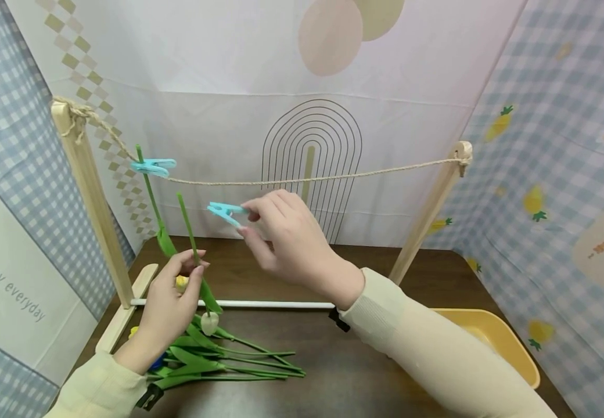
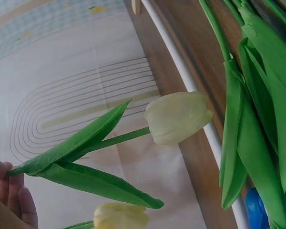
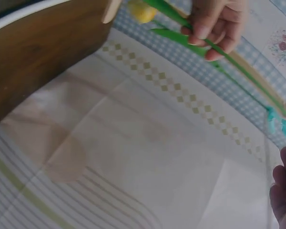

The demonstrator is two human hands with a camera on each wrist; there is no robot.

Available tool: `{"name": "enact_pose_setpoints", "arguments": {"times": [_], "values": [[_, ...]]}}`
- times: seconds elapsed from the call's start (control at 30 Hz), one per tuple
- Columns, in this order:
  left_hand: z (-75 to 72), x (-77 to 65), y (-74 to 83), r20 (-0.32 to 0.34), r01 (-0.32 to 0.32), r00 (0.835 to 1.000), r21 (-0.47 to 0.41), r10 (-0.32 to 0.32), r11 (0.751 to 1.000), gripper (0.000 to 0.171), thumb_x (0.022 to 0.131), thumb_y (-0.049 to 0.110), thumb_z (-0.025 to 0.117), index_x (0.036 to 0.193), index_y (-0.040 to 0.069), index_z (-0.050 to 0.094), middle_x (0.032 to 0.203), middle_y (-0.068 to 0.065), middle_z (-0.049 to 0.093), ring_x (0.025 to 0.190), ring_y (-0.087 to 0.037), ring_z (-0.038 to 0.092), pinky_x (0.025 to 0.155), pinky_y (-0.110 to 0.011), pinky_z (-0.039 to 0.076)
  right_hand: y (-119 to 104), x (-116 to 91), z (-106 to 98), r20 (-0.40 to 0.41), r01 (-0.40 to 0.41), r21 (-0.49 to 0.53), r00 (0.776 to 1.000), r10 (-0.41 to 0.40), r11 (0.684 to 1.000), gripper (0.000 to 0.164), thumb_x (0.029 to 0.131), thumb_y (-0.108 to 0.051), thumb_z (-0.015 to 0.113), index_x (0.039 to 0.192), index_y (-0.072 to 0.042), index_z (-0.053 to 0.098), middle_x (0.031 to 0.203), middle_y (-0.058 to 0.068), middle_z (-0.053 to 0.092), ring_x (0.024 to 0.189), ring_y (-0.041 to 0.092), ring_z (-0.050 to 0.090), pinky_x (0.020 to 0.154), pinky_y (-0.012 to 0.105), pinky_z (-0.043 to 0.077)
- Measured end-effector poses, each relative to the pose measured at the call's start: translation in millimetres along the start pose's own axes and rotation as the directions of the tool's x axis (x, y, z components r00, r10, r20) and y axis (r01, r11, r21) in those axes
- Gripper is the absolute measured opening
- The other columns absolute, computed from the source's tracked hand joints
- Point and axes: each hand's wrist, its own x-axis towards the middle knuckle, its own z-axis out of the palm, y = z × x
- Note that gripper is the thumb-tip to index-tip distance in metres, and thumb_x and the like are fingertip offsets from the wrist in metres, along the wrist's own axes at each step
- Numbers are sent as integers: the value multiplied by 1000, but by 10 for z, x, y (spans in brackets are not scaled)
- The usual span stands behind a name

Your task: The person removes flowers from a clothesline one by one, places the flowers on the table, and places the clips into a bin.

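Observation:
My left hand [image 1: 173, 296] pinches the green stem of a white tulip [image 2: 178, 118], whose bloom hangs downward while the bare stem end points up. In the head view, my right hand [image 1: 286, 232] holds a light blue clothespin [image 1: 225, 211] between thumb and fingers, its jaws facing left toward that stem. Above them a twine line [image 1: 302, 181] runs between two wooden posts. On its left part another blue clothespin [image 1: 154, 166] clamps a tulip stem [image 1: 151, 194] to the twine, bloom down. In the left wrist view, a pale yellow tulip bloom [image 2: 120, 217] shows below the white one.
Several tulips [image 1: 197, 354] lie on the brown table [image 1: 344, 360] at front left, stems pointing right. A white rod [image 1: 270, 304] joins the bases of the left post [image 1: 95, 215] and right post [image 1: 427, 215]. A yellow tray [image 1: 511, 342] stands at right, partly behind my right sleeve.

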Motion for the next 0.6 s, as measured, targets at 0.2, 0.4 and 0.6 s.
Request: {"name": "enact_pose_setpoints", "arguments": {"times": [0.2,0.4,0.6], "values": [[2,-13,0,6,-9,1000,9,9,1000,31,96,-1,55,124,10,60,101,3,67,89,-13,57,71,-22,42,82,-216,-6,41,-34,31,999,32,999,18,87,-22,65,97,-8,63,87,-3,57,84,14,52,81,30,41],[-1,-33,7,33,-38,999,38,36,999,33,95,-2,57,125,7,61,103,0,66,91,-12,57,71,-19,43,179,-351,-37,99,-33,55,995,27,998,19,88,-21,66,101,-8,63,93,-4,61,88,13,54,79,29,41],[4,-54,10,64,-32,998,61,29,998,29,96,3,57,124,10,62,102,1,65,93,-8,56,66,-19,43,308,-643,-46,193,-62,54,980,50,997,23,88,-21,66,106,-7,64,96,-2,64,89,15,57,80,30,45]]}}
